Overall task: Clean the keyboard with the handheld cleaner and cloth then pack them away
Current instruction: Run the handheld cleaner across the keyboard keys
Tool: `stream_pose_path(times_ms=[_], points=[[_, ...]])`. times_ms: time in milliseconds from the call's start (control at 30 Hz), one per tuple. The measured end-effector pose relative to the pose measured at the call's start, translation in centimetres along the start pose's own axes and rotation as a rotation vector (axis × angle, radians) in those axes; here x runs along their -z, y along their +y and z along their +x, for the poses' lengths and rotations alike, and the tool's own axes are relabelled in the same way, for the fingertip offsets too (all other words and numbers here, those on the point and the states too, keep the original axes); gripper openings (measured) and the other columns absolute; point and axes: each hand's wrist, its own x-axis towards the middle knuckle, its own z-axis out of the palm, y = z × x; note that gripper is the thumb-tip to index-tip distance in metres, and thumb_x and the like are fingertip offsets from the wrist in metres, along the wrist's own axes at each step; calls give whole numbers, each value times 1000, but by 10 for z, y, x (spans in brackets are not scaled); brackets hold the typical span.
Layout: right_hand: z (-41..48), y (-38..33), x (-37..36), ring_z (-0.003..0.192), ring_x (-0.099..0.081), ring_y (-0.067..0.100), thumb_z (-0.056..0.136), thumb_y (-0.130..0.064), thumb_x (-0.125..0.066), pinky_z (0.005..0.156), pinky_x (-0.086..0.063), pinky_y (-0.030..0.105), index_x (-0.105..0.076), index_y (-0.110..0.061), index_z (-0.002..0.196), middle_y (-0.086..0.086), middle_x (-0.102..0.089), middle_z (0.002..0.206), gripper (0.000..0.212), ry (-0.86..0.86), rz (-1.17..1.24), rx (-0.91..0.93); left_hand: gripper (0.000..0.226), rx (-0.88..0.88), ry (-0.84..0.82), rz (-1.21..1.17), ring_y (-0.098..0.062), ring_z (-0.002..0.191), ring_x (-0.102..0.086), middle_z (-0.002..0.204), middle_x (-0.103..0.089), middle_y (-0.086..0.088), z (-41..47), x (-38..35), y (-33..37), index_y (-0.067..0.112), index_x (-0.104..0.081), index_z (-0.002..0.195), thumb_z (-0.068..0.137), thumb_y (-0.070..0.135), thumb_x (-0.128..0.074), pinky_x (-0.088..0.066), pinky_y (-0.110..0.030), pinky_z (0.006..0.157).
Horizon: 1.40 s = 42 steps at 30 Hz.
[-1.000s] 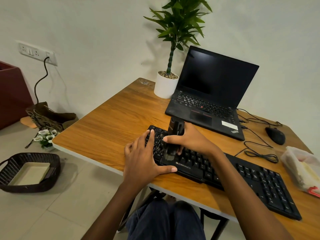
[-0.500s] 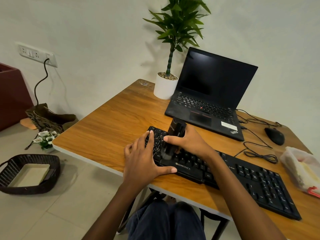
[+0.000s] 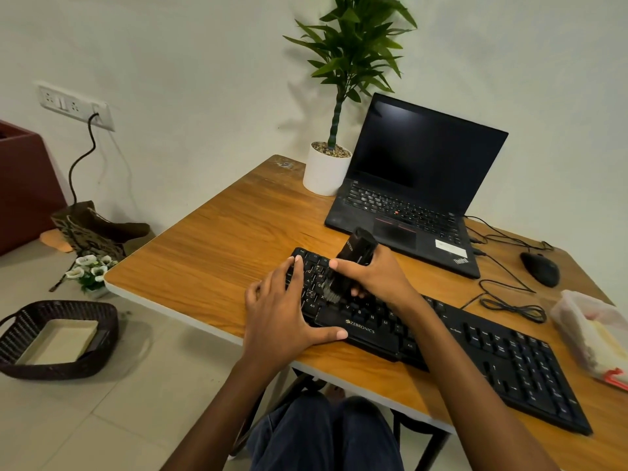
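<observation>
Two hands work near the table's [image 3: 210, 253] front edge. The left hand [image 3: 282, 314] lies flat on the keyboard's [image 3: 492, 355] left end, fingers spread. The right hand [image 3: 377, 277] wraps round the tilted handheld cleaner [image 3: 353, 263], whose brush end is on the keys. A broad stretch of wood runs left to the table's edge, and a basket [image 3: 57, 338] sits on the floor below. Behind, a laptop [image 3: 418, 185] and a potted plant [image 3: 324, 171] stand by the wall.
</observation>
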Motion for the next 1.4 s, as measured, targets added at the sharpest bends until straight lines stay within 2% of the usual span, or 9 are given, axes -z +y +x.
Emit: stream_pose_path(times_ms=[167,300,433,567,767,1000,1133,1267,1400], points=[[0,0,17,46,-58,16,72,-16,-77,42,-48,22,-54,-3,97,15,-69,76,36,-120,148,-121,143,8,-248,-141,-15,141,-10,156,2,10,17,27,-14,29,15,147,35,92,-50,-7,-37,111],[-2,3,17,49,-59,18,69,-6,-77,45,-51,23,-55,-5,96,16,-68,77,35,-131,257,-154,151,-106,-461,-206,-12,140,-4,157,-2,10,38,45,-38,32,9,148,20,102,-31,2,-30,109],[-6,1,26,63,-65,24,67,6,-73,57,-57,27,-56,-8,93,15,-69,83,34,-210,306,-199,135,-67,-467,-309,-27,143,-7,157,-9,7,70,39,-50,38,-1,148,32,102,-27,-2,-45,114],[-3,2,30,75,-69,29,67,4,-75,64,-59,32,-54,-10,100,15,-67,94,42,-96,253,-180,120,-99,-513,-367,-24,143,-15,156,-15,6,89,25,-64,39,-6,147,47,96,-41,-14,-53,115],[4,-6,3,83,-62,11,69,-31,-78,66,-51,22,-53,-21,108,-7,-61,97,48,104,-85,5,73,-86,-272,-586,-12,134,-36,144,-42,7,85,6,-69,32,-40,138,79,74,-30,-20,-50,113],[18,-8,1,84,-56,6,67,-35,-79,71,-46,20,-50,-21,105,-9,-58,95,49,153,-259,41,36,-117,-176,-570,-12,129,-44,136,-52,6,88,-1,-73,28,-53,129,93,30,-50,-23,-51,112],[25,-10,-1,88,-57,7,65,-37,-80,73,-49,22,-51,-27,102,-15,-57,93,48,79,-232,29,35,-133,-154,-527,-11,130,-42,137,-51,5,88,-2,-72,24,-53,131,96,20,-51,-24,-49,112],[33,-10,-6,88,-54,8,64,-37,-81,62,-37,10,-52,-18,113,-8,-56,99,60,199,-338,67,35,-119,-147,-515,-12,131,-42,137,-51,4,88,-1,-71,22,-54,131,96,19,-50,-25,-49,112],[30,-13,-9,88,-55,4,63,-37,-82,66,-39,11,-55,-21,112,-12,-58,98,58,62,-296,92,35,-133,-130,-490,-12,129,-43,136,-53,4,88,1,-68,22,-54,130,95,19,-50,-25,-48,112]])
